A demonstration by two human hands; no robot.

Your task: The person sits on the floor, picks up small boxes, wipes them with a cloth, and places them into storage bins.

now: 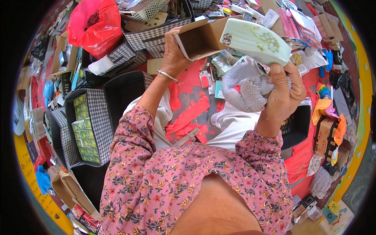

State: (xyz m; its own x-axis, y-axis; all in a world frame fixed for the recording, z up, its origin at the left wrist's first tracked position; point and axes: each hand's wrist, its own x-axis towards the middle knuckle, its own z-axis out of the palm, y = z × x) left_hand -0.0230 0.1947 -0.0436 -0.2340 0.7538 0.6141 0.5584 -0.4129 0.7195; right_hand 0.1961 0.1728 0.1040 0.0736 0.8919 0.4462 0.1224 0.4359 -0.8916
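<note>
My left hand (175, 55), with a bracelet at the wrist, is closed on the side of a brown cardboard box (181, 44). The box is tilted so that its open end and hollow inside show. In my right hand (284, 87) are a grey fluffy cloth (244, 87) and a glossy pale green oblong piece with painted flowers (254, 41). My thumb presses near the lower right end of the green piece, and the cloth bunches beneath it. The green piece overlaps the right side of the box in view; I cannot tell whether they touch.
Houndstooth storage bins stand on the left, one with rows of small green boxes (84, 135). A red plastic bag (96, 31) rests at upper left. A white basket (147, 11) is up top. A black bin (295, 127) sits right. Small packaged goods lie on the red ground sheet (188, 113).
</note>
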